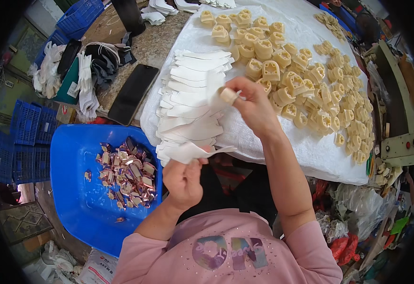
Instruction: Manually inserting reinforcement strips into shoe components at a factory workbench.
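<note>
My left hand (184, 183) is closed, thumb against fingers, on the lower edge of a white curved cut piece (187, 153) at the table's near edge. My right hand (255, 108) pinches a cream shoe heel (227, 96) between thumb and fingers, above the cloth. Just left of that heel, a stack of overlapping white cut pieces (185, 111) runs away from me in a column. Many loose cream heels (294, 83) are heaped to the right of my right hand. The material of the white pieces is hard to tell.
White cloth (244, 137) covers the table. At left stands a blue basin (74, 189) with shiny pinkish heels (127, 175) inside. A black phone (133, 94) lies beside the white pieces, near a dark cylinder (129, 16). Blue crates (24, 125) stand far left; plastic bags (358, 203) lie right.
</note>
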Action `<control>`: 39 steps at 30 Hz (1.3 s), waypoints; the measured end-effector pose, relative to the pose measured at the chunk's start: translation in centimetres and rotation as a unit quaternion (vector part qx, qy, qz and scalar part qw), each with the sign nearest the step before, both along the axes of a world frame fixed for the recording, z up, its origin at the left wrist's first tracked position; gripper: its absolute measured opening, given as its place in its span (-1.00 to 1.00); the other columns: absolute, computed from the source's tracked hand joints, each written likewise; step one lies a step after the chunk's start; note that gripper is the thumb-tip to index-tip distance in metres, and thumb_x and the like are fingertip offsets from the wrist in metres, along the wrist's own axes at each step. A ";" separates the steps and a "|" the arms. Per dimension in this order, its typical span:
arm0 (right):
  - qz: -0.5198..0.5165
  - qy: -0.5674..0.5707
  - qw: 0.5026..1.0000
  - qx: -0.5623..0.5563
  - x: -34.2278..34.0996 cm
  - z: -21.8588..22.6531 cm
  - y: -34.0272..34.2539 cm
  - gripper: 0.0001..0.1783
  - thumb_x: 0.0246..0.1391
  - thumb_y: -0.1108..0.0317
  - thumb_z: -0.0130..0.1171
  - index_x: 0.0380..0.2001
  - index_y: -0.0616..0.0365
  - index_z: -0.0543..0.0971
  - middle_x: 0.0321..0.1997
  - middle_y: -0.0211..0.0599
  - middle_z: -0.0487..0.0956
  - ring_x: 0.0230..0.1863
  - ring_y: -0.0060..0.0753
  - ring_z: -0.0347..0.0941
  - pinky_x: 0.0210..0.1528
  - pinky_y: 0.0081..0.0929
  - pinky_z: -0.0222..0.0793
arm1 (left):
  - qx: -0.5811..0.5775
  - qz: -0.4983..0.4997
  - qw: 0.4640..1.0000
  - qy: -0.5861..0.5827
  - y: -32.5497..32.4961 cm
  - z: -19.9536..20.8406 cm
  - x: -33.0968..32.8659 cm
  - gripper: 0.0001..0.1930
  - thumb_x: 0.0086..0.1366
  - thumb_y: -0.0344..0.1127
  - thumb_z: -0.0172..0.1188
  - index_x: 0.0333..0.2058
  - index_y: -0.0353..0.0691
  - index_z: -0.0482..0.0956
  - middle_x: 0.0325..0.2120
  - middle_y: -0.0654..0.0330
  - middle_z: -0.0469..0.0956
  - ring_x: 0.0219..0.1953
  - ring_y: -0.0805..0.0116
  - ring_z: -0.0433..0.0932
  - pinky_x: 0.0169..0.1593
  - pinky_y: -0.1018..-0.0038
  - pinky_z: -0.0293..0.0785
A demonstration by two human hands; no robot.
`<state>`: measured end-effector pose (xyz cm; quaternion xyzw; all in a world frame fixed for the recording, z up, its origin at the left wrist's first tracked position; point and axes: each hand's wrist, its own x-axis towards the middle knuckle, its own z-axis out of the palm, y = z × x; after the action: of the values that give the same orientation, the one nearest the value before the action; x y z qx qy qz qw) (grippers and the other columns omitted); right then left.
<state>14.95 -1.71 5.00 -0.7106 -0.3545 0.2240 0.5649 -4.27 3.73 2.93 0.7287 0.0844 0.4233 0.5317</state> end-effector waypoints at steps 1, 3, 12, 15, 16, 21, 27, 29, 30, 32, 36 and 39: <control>-0.001 0.000 1.000 -0.001 0.1 -0.3 0.3 -0.87 -0.06 0.50 0.07 -0.39 0.13 0.56 -0.43 -0.42 0.50 -0.29 -0.48 0.36 -0.17 -0.43 0.20 | -0.083 0.008 0.996 0.039 0.0 -0.4 -0.5 -0.73 0.34 -0.39 -0.19 -0.26 -0.45 0.46 -0.49 0.13 0.47 -0.62 0.55 0.24 -0.54 0.65 0.16; 0.064 -0.124 0.989 -0.051 -0.6 -0.9 1.6 -0.84 -0.12 0.49 0.07 -0.42 0.04 0.57 -0.45 -0.41 0.50 -0.23 -0.34 0.35 -0.07 -0.28 0.07 | -0.161 -0.016 0.986 0.039 0.2 -1.1 -0.7 -0.72 0.37 -0.33 -0.18 -0.17 -0.43 0.42 -0.44 0.16 0.45 -0.57 0.55 0.23 -0.52 0.64 0.14; -0.051 -0.436 0.894 -0.089 -2.1 -2.8 3.3 -0.79 -0.22 0.49 0.11 -0.40 0.06 0.54 -0.53 -0.40 0.50 -0.26 -0.28 0.32 -0.14 -0.21 0.03 | -0.389 -0.106 0.915 -0.029 0.8 -0.3 0.1 -0.66 0.40 -0.33 -0.21 0.04 -0.42 0.31 -0.47 0.12 0.46 -0.57 0.56 0.31 -0.51 0.66 0.25; -0.043 -0.383 0.921 -0.065 -2.0 -2.3 2.5 -0.71 -0.26 0.56 0.09 -0.34 0.12 0.52 -0.51 -0.37 0.51 -0.25 -0.24 0.33 -0.16 -0.24 0.08 | -0.418 -0.111 0.902 -0.013 0.6 0.0 0.5 -0.64 0.39 -0.32 -0.19 0.08 -0.39 0.24 -0.55 0.09 0.43 -0.59 0.49 0.35 -0.52 0.62 0.31; -0.032 -0.330 0.943 -0.040 -1.9 -2.2 2.2 -0.66 -0.29 0.59 0.08 -0.31 0.15 0.51 -0.48 -0.35 0.53 -0.24 -0.21 0.33 -0.17 -0.25 0.12 | -0.418 -0.113 0.901 -0.012 0.4 0.2 0.7 -0.64 0.39 -0.32 -0.19 0.08 -0.39 0.24 -0.55 0.09 0.43 -0.59 0.49 0.35 -0.52 0.62 0.31; -0.079 -0.274 0.958 0.014 -1.6 -2.3 1.2 -0.55 -0.32 0.66 0.02 -0.21 0.23 0.49 -0.35 -0.25 0.56 -0.22 -0.14 0.34 -0.18 -0.25 0.25 | -0.464 -0.152 0.872 -0.048 0.2 -0.1 1.3 -0.64 0.33 -0.47 -0.21 0.08 -0.41 0.21 -0.39 -0.03 0.50 -0.40 0.35 0.50 -0.37 0.52 0.45; -0.039 -0.268 0.962 0.026 -0.7 -3.0 -0.8 -0.57 -0.35 0.70 0.01 -0.26 0.26 0.47 -0.34 -0.16 0.52 -0.23 -0.10 0.33 -0.18 -0.27 0.29 | -0.460 -0.176 0.868 -0.061 -0.2 -0.3 1.6 -0.66 0.33 -0.45 -0.22 0.05 -0.41 0.24 -0.38 -0.05 0.52 -0.38 0.34 0.51 -0.34 0.48 0.44; -0.053 -0.252 0.966 0.018 -1.1 -3.1 -1.1 -0.58 -0.37 0.71 0.01 -0.28 0.26 0.47 -0.36 -0.15 0.50 -0.23 -0.08 0.33 -0.19 -0.27 0.30 | -0.467 -0.156 0.870 -0.035 -0.6 -0.2 1.9 -0.66 0.35 -0.38 -0.20 0.04 -0.39 0.25 -0.43 -0.02 0.50 -0.42 0.35 0.47 -0.37 0.49 0.41; -0.050 -0.268 0.962 0.006 -1.3 -2.8 -1.3 -0.58 -0.36 0.72 0.01 -0.28 0.25 0.47 -0.34 -0.16 0.49 -0.21 -0.08 0.33 -0.19 -0.26 0.30 | -0.472 -0.136 0.871 -0.011 -0.8 -0.1 2.1 -0.66 0.36 -0.31 -0.18 0.03 -0.37 0.26 -0.48 0.00 0.48 -0.47 0.35 0.43 -0.39 0.50 0.38; -0.049 -0.284 0.958 -0.007 -1.3 -2.7 -1.6 -0.58 -0.35 0.72 0.01 -0.28 0.24 0.47 -0.32 -0.16 0.48 -0.20 -0.07 0.34 -0.19 -0.25 0.30 | -0.463 -0.142 0.875 -0.006 -0.9 -0.1 2.5 -0.65 0.38 -0.28 -0.20 0.03 -0.37 0.27 -0.48 0.02 0.48 -0.47 0.35 0.43 -0.40 0.50 0.37; -0.103 -0.272 0.955 0.051 -0.9 -2.4 -2.8 -0.60 -0.34 0.70 0.06 -0.28 0.23 0.46 -0.30 -0.14 0.47 -0.16 -0.05 0.33 -0.17 -0.26 0.30 | -0.435 -0.135 0.890 0.003 -0.5 0.2 3.1 -0.64 0.41 -0.24 -0.25 0.03 -0.37 0.29 -0.49 0.05 0.48 -0.47 0.37 0.42 -0.42 0.52 0.35; -0.100 -0.310 0.945 0.016 -0.5 -0.7 -6.3 -0.61 -0.33 0.68 0.10 -0.29 0.23 0.47 -0.28 -0.15 0.47 -0.15 -0.05 0.33 -0.14 -0.26 0.29 | -0.462 -0.101 0.881 0.004 0.2 0.2 2.7 -0.63 0.41 -0.23 -0.26 0.03 -0.37 0.29 -0.49 0.06 0.48 -0.48 0.40 0.42 -0.43 0.52 0.35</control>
<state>14.42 -8.00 4.27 -0.7677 -0.4425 -0.0708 0.4581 -1.54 3.90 3.08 0.4066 0.1983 0.2773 0.8476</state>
